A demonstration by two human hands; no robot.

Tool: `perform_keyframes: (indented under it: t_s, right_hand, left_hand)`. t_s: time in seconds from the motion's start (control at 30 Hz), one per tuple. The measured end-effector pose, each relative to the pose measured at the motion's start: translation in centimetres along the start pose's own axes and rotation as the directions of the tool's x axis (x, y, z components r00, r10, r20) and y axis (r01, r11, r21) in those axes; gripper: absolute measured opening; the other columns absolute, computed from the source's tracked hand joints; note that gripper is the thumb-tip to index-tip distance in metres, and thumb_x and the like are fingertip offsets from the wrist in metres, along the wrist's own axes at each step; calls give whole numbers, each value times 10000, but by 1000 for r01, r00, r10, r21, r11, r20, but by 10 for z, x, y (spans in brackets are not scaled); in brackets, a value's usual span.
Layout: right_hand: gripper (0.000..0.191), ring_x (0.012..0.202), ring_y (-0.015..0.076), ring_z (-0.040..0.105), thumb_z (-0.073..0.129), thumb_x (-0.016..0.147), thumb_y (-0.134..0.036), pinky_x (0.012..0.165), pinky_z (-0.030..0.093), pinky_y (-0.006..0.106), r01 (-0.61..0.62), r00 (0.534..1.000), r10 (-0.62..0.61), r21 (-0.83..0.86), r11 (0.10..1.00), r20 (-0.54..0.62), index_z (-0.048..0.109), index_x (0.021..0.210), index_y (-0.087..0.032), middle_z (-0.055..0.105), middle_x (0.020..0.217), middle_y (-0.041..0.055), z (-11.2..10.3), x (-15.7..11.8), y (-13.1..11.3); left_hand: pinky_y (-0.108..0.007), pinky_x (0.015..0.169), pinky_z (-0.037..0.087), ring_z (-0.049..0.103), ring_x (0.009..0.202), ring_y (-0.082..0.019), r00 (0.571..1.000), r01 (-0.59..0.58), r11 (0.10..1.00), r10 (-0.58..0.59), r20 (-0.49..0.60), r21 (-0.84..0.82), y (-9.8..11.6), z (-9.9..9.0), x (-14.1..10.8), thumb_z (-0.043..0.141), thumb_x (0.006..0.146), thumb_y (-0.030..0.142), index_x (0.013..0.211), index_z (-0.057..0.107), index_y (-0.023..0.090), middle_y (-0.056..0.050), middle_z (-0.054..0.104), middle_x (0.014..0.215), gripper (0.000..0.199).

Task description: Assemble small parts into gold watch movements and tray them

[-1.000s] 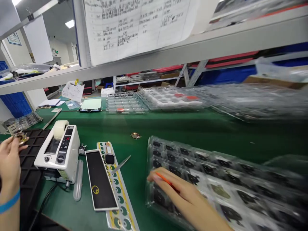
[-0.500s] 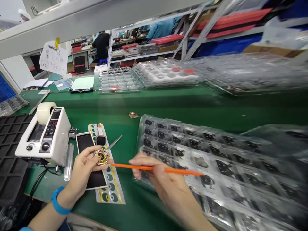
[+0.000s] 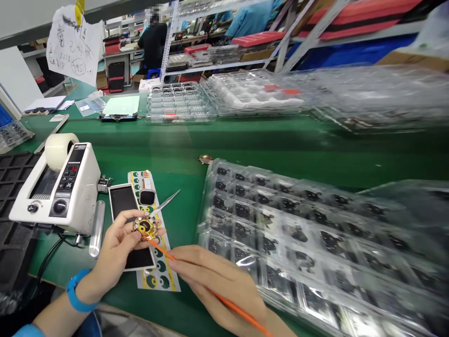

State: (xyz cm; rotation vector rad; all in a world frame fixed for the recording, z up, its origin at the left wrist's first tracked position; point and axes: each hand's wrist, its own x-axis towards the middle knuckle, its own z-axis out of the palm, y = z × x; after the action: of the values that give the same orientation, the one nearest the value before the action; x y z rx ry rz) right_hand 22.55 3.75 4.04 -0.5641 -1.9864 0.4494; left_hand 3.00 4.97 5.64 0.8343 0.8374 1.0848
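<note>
My left hand (image 3: 115,238), wearing a blue wristband, grips a round gold-rimmed watch case (image 3: 146,227) with a yellow and dark inside. My right hand (image 3: 217,281) is closed round a thin orange stick (image 3: 242,314). The stick's tip meets the lower edge of the watch case; whether it presses on it I cannot tell. Beneath my left hand lie a white-framed black tray (image 3: 123,202) and a sheet of yellow-and-dark-green stickers (image 3: 161,267). A pointed metal tool (image 3: 167,202) sticks out past the watch case, and a small square-faced device (image 3: 147,197) rests on the sheet.
A white tape dispenser (image 3: 75,187) stands at left beside a clear tube (image 3: 97,229). Stacked clear trays of dark parts (image 3: 280,206) fill the right side. Another gold ring-shaped part (image 3: 205,159) lies near their corner. More clear trays (image 3: 180,103) line the back shelf.
My right hand has shifted down and left, tilting the orange stick from nearly level to steep, its tip now at the watch case. My left hand keeps its hold. The camera view has shifted slightly.
</note>
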Motion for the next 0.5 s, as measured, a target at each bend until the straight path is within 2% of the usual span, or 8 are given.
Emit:
perform_keyframes:
  t_s: [0.07,0.13,0.23,0.3,0.37,0.43,0.5]
  right_hand:
    - [280,950,182,702,409,971,-67,773,605,279,115,992,-106,-136,984,71,643,1112,-132,742,966,117,1,-2,3]
    - [293,951,196,709,368,1000,-91,779,611,303,191,976,-157,-240,952,153,646,1087,-124,756,974,110,0,-2,4]
    - [295,896,200,726,351,1009,-97,747,623,314,232,961,-183,-251,940,205,640,1062,-127,767,943,96,-4,2,1]
    - [248,849,188,731,400,991,-93,712,626,296,178,976,-146,-197,964,163,628,1073,-149,766,901,88,-8,4,-3]
    - [234,792,184,732,473,957,-89,669,626,287,68,994,-55,-148,987,90,614,1115,-188,758,847,72,-12,4,-6]
    - [290,750,192,731,518,927,-76,648,628,301,-42,999,44,-134,990,10,608,1155,-232,750,829,57,-13,4,-9]
    - [327,728,196,730,541,910,-63,650,632,314,-99,994,91,-148,984,-61,613,1162,-260,748,837,47,-11,4,-10]
  left_hand:
    - [-305,825,588,727,1002,-245,1000,16,1000,-16,-27,-3,1,0,1,708,833,316,1074,570,208,-51,772,958,297]
    - [-299,808,588,735,973,-245,998,37,999,-37,-52,-5,2,0,3,738,805,335,1049,561,202,-49,773,916,329]
    - [-285,777,585,748,913,-245,993,81,997,-81,-88,-13,3,1,6,808,733,328,1016,544,194,-46,771,850,410]
    - [-274,755,585,753,881,-244,990,97,995,-98,-103,-22,2,2,7,846,688,313,1007,538,190,-47,768,828,460]
    - [-258,736,585,755,863,-234,991,99,995,-100,-93,-22,1,3,6,856,681,318,1005,544,185,-51,767,827,469]
    - [-240,729,586,752,875,-218,995,88,996,-89,-54,-12,0,5,4,852,695,329,1014,559,183,-53,768,848,457]
    - [-236,758,589,743,910,-200,998,68,998,-68,-8,-8,-2,8,2,841,716,329,1031,569,187,-52,769,883,439]
